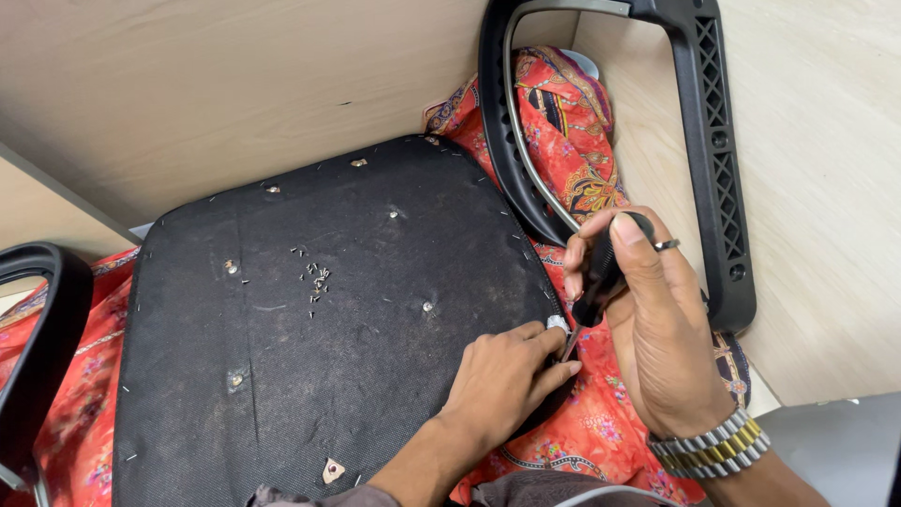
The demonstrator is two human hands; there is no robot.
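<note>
Screwdriver [601,272], black handle, sits at the right edge of an upturned chair seat [310,310]; its metal tip is hidden between fingers.

Far left: black armrest loop [42,319], cut off by the frame edge, over red patterned fabric [80,413]. Seat underside: black dusty cloth, staples along the rim, a loose scatter of small staples [314,277] left of centre, several metal inserts across the surface.

Left hand [502,380]: forearm comes up from the bottom edge, palm flat on the seat's right rim, fingers extended toward the tool tip, ring on one finger. Not gripping; pressing.

Right hand [652,319]: fist closed round the screwdriver handle, thumb over the top, tool angled down and left. Ring on a finger, metal watch [709,451] at the wrist.

Behind it: second black armrest [713,160] lying on the wooden floor [826,188], partly overlapping the fabric.
</note>
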